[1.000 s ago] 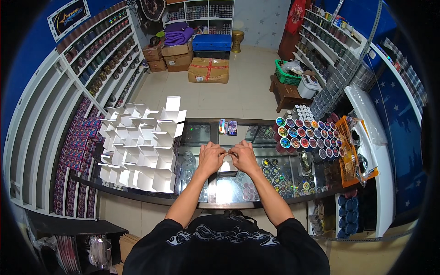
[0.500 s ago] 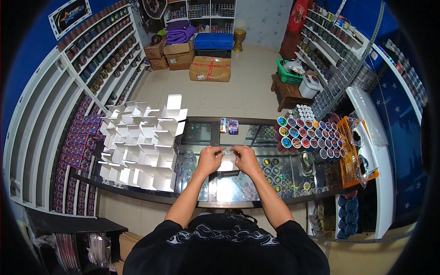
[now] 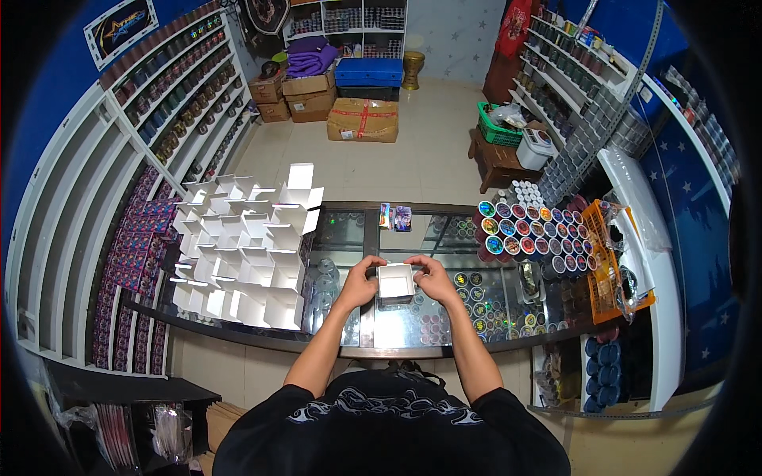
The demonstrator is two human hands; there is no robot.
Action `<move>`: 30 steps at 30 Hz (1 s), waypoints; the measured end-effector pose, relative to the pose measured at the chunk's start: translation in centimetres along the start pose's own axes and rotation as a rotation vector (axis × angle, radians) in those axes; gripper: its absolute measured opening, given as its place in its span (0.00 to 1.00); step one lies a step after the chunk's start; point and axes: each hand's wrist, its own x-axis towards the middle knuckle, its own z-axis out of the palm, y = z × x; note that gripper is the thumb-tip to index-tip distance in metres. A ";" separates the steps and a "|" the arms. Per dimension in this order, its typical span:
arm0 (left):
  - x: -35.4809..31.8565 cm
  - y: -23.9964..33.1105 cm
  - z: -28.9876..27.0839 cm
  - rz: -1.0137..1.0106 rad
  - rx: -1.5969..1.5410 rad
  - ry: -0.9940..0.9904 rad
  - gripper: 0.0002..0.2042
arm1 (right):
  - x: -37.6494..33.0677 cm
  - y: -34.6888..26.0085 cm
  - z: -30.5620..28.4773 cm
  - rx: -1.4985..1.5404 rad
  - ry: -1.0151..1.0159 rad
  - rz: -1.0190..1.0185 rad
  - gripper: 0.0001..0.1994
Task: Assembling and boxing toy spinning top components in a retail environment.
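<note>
A small white cardboard box (image 3: 395,274) stands on the glass counter (image 3: 361,337) in front of me, its square top facing up and uncovered. My left hand (image 3: 362,284) grips its left side, fingers bent over the far left corner. On the opposite side my right hand (image 3: 433,279) holds the box the same way, with the thumb low against the wall. To the left of my hands, a large group of white open boxes (image 3: 246,250) with raised flaps covers the counter. Two small stacks of printed cards or stickers (image 3: 402,219) lie beyond the box.
Several rows of round tubs with colourful lids (image 3: 524,228) stand at the right, beside an orange basket (image 3: 599,246). Patterned boxes (image 3: 143,246) are stacked at the left. Shelves of tubs line both walls. A taped carton (image 3: 363,120) sits on the floor beyond the counter.
My hands have gone from the box's far edge to its two sides and spread wider. The white flap seen between them earlier no longer covers the top, and the inside now shows.
</note>
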 end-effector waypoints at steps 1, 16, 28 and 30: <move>0.1 -0.7 0.3 0.017 -0.082 0.017 0.19 | -0.1 0.3 0.3 0.078 0.009 0.009 0.22; -1.5 -1.0 0.6 0.047 -0.079 0.031 0.10 | -2.0 3.3 1.7 0.023 0.076 -0.045 0.12; -2.5 1.2 -1.9 0.025 0.329 -0.288 0.27 | -3.4 -0.9 0.6 -0.199 -0.122 -0.004 0.30; -2.3 1.2 -2.0 0.025 0.354 -0.278 0.28 | -3.1 -0.9 0.7 -0.244 -0.104 -0.012 0.30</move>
